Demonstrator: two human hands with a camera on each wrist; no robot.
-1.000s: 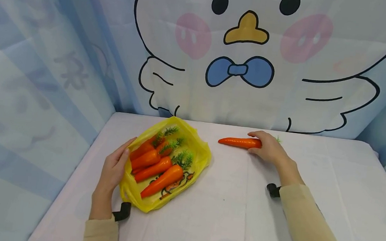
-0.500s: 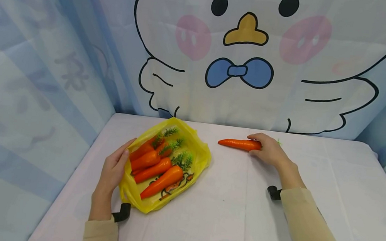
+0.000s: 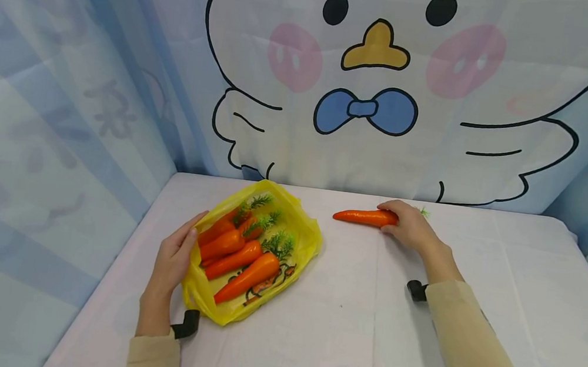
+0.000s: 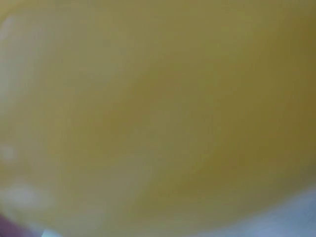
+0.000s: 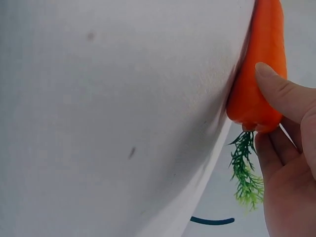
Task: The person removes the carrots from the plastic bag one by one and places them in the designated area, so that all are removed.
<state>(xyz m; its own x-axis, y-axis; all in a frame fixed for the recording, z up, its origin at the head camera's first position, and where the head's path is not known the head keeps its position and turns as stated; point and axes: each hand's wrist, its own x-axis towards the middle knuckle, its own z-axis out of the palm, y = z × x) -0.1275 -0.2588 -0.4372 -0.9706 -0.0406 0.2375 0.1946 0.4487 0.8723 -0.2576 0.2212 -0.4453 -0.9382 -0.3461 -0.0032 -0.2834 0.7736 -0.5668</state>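
In the head view, a yellow plastic bag (image 3: 309,241) lies spread with its mouth facing up. Several orange toy carrots (image 3: 247,278) with green feathery tops are inside it. My left hand (image 3: 172,257) holds the bag's left side, its fingertips partly hidden by the plastic. Blurred yellow plastic (image 4: 163,113) fills most of the left wrist view. To the right of the bag, my right hand (image 3: 408,224) grips another carrot (image 3: 360,216) by its thick end, tip pointing left. The right wrist view shows the thumb on that carrot (image 5: 264,44) and its green leaves (image 5: 242,160) hanging beside the palm.
A white cloth (image 3: 310,350) covers the table. Behind its far edge hangs a curtain (image 3: 287,141) with a cartoon character in a blue bow tie. Another pale blue curtain (image 3: 63,155) borders the left side. Both wrists carry small black camera mounts (image 3: 186,324).
Almost nothing differs. The right hand and its carrot shift only slightly in the head view, while the left hand and the bag stay in place.
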